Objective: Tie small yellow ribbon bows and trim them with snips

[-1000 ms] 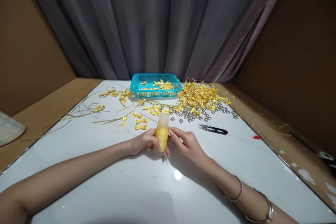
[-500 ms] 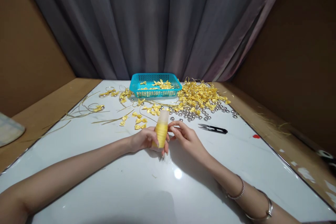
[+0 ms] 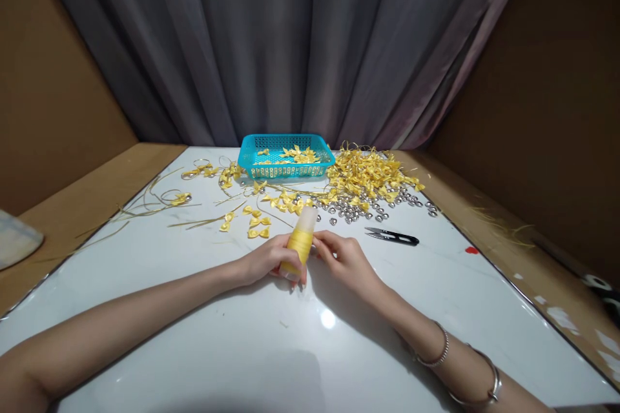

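My left hand (image 3: 271,259) is wrapped round a spool of yellow ribbon (image 3: 300,244) with a pale, translucent top, tilted to the right. Close against the spool's right side is my right hand (image 3: 346,261), thumb and index finger pinched together; what they hold, if anything, is too small to make out. Just beyond the hands lie yellow bows (image 3: 259,232) and silver heart-shaped pieces (image 3: 349,210). Black thread snips (image 3: 393,236) rest on the table to the right of my right hand.
A blue perforated basket (image 3: 287,171) holding yellow bows stands at the back of the white table (image 3: 194,355). Beside it on the right is a large pile of yellow bows (image 3: 368,171). Gold cords (image 3: 194,222) lie at the left. Grey curtains (image 3: 281,45) hang behind.
The spool has tipped further to the right in my left hand. My right thumb and index finger have closed together beside it.
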Action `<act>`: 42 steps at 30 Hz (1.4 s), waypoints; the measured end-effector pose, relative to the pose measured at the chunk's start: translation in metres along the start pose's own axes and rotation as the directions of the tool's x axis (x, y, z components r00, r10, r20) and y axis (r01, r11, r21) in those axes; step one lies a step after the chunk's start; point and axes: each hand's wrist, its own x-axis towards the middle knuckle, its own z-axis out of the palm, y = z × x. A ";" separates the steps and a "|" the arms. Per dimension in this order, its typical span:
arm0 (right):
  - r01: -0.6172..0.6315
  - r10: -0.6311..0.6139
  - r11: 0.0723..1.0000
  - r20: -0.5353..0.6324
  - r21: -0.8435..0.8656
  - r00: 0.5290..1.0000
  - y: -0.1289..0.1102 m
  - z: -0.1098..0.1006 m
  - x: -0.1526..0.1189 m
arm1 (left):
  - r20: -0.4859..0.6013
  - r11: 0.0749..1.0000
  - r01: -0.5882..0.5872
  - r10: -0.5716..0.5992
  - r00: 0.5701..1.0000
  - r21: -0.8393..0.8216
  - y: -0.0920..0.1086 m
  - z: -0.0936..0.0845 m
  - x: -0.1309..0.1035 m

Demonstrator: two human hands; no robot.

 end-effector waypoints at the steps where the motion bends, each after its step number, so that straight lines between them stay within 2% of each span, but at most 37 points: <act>1: -0.006 0.006 1.000 -0.002 0.003 1.000 -0.001 0.000 0.000 | -0.006 1.000 0.002 -0.002 1.000 0.000 0.001 0.000 0.000; 6: -0.042 0.042 0.999 -0.005 0.011 0.999 0.001 0.000 0.002 | 0.096 0.995 0.011 -0.002 0.995 -0.097 0.003 -0.007 0.003; 14: -0.147 0.154 0.947 -0.002 0.284 0.988 0.002 -0.001 0.006 | 0.130 0.978 0.008 0.020 0.991 -0.211 -0.001 -0.016 0.010; 17: -0.166 0.181 0.954 -0.040 0.251 0.983 -0.001 -0.003 0.005 | 0.147 0.975 0.021 0.012 0.989 -0.221 -0.002 -0.017 0.011; 21: -0.103 0.118 0.984 -0.096 0.145 0.988 -0.005 -0.006 0.003 | 0.146 0.974 0.023 0.011 0.989 -0.226 -0.004 -0.018 0.012; 24: -0.125 0.147 0.965 -0.085 0.230 0.985 -0.010 -0.006 0.003 | 0.139 0.971 0.019 0.014 0.990 -0.239 -0.004 -0.019 0.012; 28: -0.198 0.246 0.860 -0.042 0.471 0.968 -0.016 -0.005 0.004 | 0.140 0.965 0.032 0.005 0.990 -0.261 -0.004 -0.019 0.012; 31: -0.255 0.294 0.719 0.049 0.647 0.954 -0.017 -0.004 0.006 | 0.140 0.958 0.048 -0.008 0.990 -0.284 -0.002 -0.019 0.012; 34: -0.323 0.280 0.568 0.191 0.757 0.941 -0.013 -0.006 0.008 | 0.150 0.948 0.063 -0.016 0.988 -0.311 0.000 -0.018 0.012; 36: -0.347 0.253 0.518 0.248 0.782 0.935 -0.008 -0.007 0.008 | 0.167 0.948 0.074 -0.022 0.986 -0.310 0.001 -0.018 0.012; 38: -0.357 0.234 0.543 0.271 0.760 0.934 -0.003 -0.009 0.009 | 0.184 0.953 0.073 -0.019 0.983 -0.293 0.002 -0.018 0.011; 42: -0.315 0.233 0.700 0.211 0.641 0.949 0.003 -0.010 0.011 | 0.219 0.960 0.070 -0.009 0.976 -0.271 0.000 -0.019 0.010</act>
